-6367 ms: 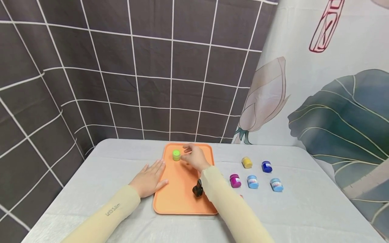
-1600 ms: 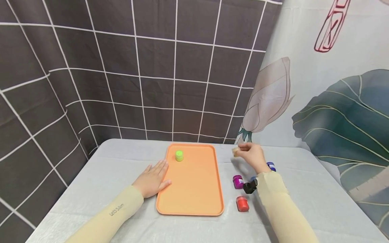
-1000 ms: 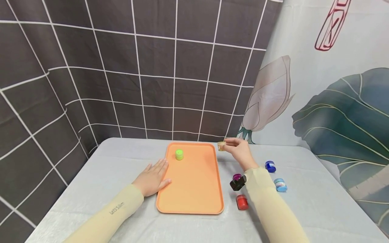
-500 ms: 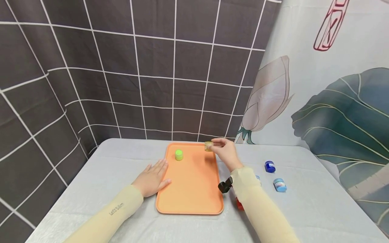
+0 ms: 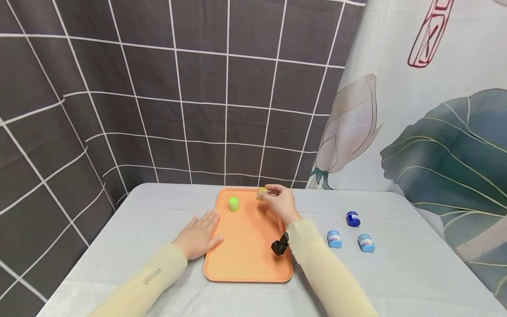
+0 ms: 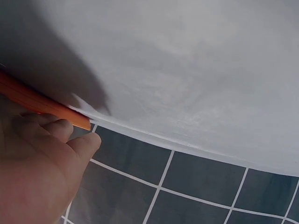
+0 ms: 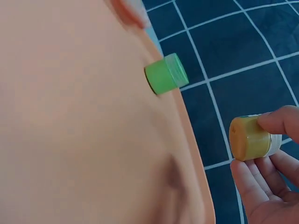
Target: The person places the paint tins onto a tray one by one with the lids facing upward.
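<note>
The right hand (image 5: 282,205) pinches a yellow jar (image 7: 248,139); the left hand (image 5: 196,240) lies straight-fingered across the edge of the tray (image 5: 241,257) beneath. The jar looks light, stiff, perhaps slippery: best gripped round its sides.

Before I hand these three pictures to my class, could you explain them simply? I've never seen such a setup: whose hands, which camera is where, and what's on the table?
No machine is at work here: a person uses two bare hands. The widest picture comes from a camera worn on the head; the other two come from a camera on each wrist, watching that hand's work.

On the pale cloth lies an orange tray, with a green jar on it. To the tray's right are a dark blue jar and two light blue jars. The left hand rests on the tray's left edge. The right hand holds a yellow jar between thumb and fingers, above the tray.
</note>
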Demonstrator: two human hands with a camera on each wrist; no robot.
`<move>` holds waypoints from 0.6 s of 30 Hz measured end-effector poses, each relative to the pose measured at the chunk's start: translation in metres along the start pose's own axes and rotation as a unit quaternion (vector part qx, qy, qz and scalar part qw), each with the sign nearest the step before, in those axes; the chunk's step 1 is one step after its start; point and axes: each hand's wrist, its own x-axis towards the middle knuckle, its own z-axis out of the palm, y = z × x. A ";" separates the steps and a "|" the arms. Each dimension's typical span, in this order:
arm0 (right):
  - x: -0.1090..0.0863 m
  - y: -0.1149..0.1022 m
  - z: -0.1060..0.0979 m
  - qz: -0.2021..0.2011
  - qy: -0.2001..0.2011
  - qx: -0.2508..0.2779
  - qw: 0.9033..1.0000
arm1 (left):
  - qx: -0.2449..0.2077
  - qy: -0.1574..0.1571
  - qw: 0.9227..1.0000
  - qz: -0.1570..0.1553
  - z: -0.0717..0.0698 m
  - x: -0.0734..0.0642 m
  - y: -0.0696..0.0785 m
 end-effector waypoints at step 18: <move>0.001 0.004 0.030 -0.004 -0.033 -0.055 0.998 | 0.003 -0.006 1.000 -0.009 0.002 0.000 0.000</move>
